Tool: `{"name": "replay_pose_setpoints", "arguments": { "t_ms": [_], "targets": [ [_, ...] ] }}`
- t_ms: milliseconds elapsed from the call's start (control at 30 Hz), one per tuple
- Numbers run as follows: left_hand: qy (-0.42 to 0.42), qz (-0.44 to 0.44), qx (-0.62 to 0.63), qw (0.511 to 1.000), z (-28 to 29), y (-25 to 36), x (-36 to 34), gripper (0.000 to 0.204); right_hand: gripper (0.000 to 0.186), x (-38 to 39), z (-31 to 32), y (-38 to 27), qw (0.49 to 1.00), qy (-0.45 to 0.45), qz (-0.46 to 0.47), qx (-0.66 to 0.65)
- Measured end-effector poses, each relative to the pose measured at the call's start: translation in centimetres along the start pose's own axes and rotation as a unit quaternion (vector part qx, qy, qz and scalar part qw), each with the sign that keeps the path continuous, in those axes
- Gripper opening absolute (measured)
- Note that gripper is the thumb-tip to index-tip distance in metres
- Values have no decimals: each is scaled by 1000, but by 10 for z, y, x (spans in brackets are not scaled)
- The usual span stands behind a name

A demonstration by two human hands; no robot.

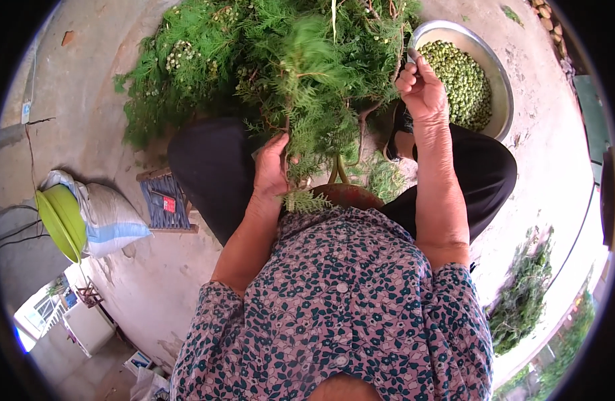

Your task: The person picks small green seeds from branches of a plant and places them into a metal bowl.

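Observation:
My left hand (272, 167) is wrapped round the stem of a green conifer sprig (306, 127) between my knees; the sprig's upper part is blurred. My right hand (424, 92) is raised at the left edge of a metal basin (505, 100), fingers curled in and thumb and forefinger close together. What they pinch, if anything, cannot be made out. Inside the basin lies a heap of small green seed cones (458, 80). Beyond my hands spreads a large pile of cut conifer branches (207, 73), with pale cones among the leaves.
Left of my knee stands a small dark woven stool (165, 200). Farther left are a white sack (110, 217) and a lime-green tub (60, 220). More cut greenery (525, 294) lies on the concrete floor at the right. Bare stems (364, 127) stick out toward my feet.

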State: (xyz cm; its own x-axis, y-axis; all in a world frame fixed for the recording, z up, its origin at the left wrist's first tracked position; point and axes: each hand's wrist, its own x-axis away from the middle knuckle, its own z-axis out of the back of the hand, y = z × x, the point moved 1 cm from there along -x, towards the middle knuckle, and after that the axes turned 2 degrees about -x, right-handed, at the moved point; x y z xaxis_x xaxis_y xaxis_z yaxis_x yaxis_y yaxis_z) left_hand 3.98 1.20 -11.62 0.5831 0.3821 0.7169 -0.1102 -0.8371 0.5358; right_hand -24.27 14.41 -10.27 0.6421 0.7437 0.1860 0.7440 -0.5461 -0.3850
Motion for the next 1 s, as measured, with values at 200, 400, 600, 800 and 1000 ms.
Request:
{"name": "replay_pose_setpoints", "arguments": {
  "t_ms": [200,400,600,800,1000],
  "targets": [
    [67,56,-25,996,0,14,3,26,15,27,11,34,989,81,-64,106],
    [-123,43,124,984,12,13,-8,28,14,44,2,70,984,63,-108,128],
    [-175,0,192,966,14,8,-10,32,13,71,-54,102,886,-58,-241,391],
    [-24,-63,82,994,-10,11,7,28,14,87,-62,126,879,-78,-196,428],
    [-14,-55,147,987,-28,14,10,25,26,90,-61,145,802,-187,66,564]
  ]
}}
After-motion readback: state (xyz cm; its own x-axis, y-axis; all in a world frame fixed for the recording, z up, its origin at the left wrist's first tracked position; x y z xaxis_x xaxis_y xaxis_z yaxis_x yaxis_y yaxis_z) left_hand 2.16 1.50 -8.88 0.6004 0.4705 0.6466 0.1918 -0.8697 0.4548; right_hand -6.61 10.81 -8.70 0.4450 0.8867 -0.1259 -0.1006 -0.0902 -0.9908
